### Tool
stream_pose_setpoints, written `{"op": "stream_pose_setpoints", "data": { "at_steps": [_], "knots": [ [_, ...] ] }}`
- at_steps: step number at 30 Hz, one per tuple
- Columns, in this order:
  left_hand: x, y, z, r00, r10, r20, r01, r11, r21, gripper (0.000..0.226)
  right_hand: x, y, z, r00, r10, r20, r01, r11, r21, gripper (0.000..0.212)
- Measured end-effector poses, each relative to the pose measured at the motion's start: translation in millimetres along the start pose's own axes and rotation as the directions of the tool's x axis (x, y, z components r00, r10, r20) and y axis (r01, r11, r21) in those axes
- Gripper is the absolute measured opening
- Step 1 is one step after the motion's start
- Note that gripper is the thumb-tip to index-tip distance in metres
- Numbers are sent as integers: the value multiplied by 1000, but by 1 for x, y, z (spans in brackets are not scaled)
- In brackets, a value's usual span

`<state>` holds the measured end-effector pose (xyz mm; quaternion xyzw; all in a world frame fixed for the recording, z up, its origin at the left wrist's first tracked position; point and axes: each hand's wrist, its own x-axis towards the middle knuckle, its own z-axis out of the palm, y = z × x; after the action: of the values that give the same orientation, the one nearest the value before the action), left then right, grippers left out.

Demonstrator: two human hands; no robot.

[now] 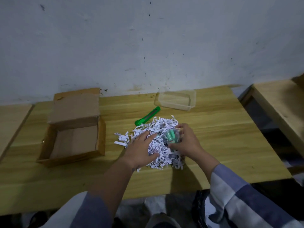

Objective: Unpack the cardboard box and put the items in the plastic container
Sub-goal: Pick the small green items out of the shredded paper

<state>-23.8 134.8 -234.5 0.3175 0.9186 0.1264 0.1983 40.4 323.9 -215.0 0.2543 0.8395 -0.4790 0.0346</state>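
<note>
Head view: wooden counter (213, 129); empty cardboard box (74, 139) at left edge, shredded paper pile (158, 139) mid-counter, clear plastic container (176, 99) at back edge. Left hand (139, 148) flat on shreds; right hand (184, 142) grips green-cored tape roll (171, 136).

We face a scuffed, stained white wall (148, 46). Our pale wooden table (222, 137) stands against it, another bench (279, 102) just right.
</note>
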Motion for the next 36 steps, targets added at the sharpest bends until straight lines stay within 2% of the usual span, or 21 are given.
{"op": "stream_pose_setpoints", "data": {
  "at_steps": [3, 7, 11, 13, 15, 18, 20, 22, 25, 29, 36],
  "knots": [
    [-1, 8, -7, 1000, -16, -26, 14, 997, -80, 77, -3, -3, -9, 998, -55, 38, 47, 982, 182, 69],
    [5, 23, -20, 979, 88, -184, -112, 986, -125, 88, -6, -9, -12, 988, -154, -1, 149, 957, 247, 70],
    [11, 34, -30, 985, 135, -112, -157, 964, -213, 110, -6, -16, -14, 984, -177, 24, 161, 941, 298, 54],
    [19, 32, -27, 987, 120, -104, -143, 956, -257, 108, -7, -20, -18, 982, -190, -4, 183, 943, 279, 51],
    [28, 27, -22, 992, 100, -73, -114, 971, -211, 94, -6, -23, -24, 982, -181, -55, 189, 961, 203, 48],
    [33, 23, -19, 991, 134, -13, -134, 988, -80, 69, -5, -22, -33, 971, -196, -140, 190, 980, -50, 52],
    [33, 22, -18, 985, 169, 29, -169, 985, -16, 58, -2, -20, -39, 964, -186, -192, 177, 982, -63, 57],
    [31, 20, -15, 979, 194, 59, -196, 980, 40, 53, 3, -19, -47, 961, -153, -230, 164, 986, 28, 56],
    [31, 15, -10, 976, 219, 17, -219, 975, 41, 60, 18, -13, -61, 961, -99, -259, 145, 976, 165, 53],
    [32, 6, -4, 962, 247, -116, -237, 966, 100, 82, 45, 7, -71, 956, 15, -294, 48, 978, 204, 52],
    [29, 0, 7, 993, 116, 17, -117, 983, 144, 92, 81, 39, -73, 928, 75, -366, -38, 993, 108, 51]
  ]
}}
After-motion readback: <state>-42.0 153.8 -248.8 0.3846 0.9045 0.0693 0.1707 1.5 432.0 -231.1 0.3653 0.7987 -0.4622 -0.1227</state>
